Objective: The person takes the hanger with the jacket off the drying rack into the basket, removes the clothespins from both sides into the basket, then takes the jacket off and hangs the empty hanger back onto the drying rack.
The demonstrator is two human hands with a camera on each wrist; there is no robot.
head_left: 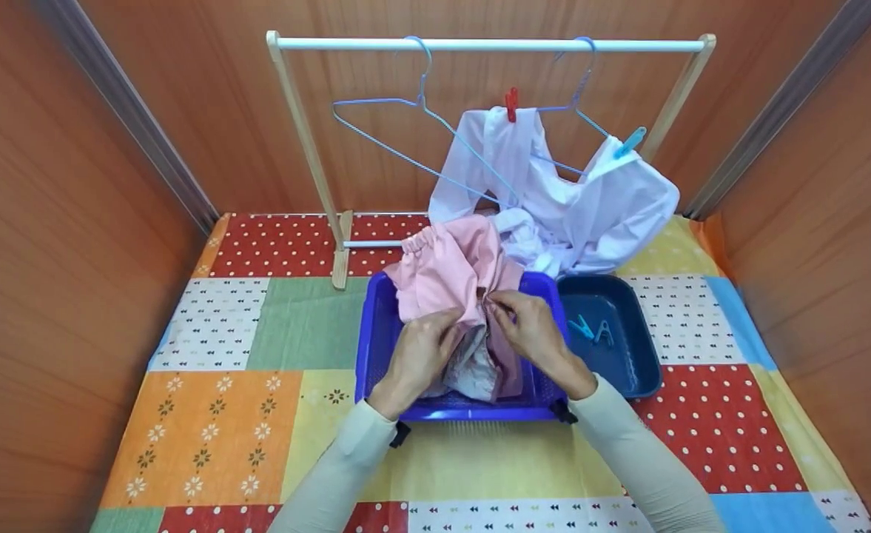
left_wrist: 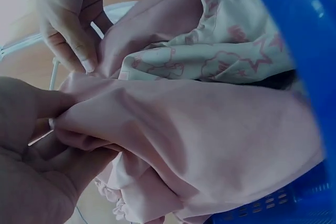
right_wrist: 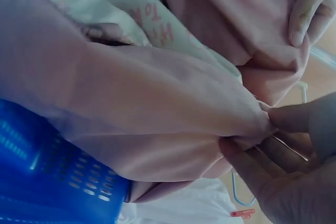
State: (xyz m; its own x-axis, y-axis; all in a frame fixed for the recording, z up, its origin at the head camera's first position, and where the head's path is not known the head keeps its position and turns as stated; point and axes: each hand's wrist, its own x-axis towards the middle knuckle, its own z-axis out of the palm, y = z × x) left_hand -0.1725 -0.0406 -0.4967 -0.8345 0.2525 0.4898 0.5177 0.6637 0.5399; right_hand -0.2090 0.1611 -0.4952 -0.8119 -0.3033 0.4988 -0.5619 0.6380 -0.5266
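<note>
A pink garment with a gathered elastic edge is bunched over the blue basket. My left hand pinches its cloth on one side, thumb against fingers, as the left wrist view shows. Opposite, my right hand pinches another part of the same garment. Between the hands the cloth parts, and a pale printed fabric with pink lettering and drawings shows inside. Whether that print is a lining or a separate piece, I cannot tell.
Behind stands a rack with a bare blue hanger and another hanger bearing a white garment, clipped by a red clothespin and a blue clothespin. A dark tub with light-blue clothespins sits right of the basket.
</note>
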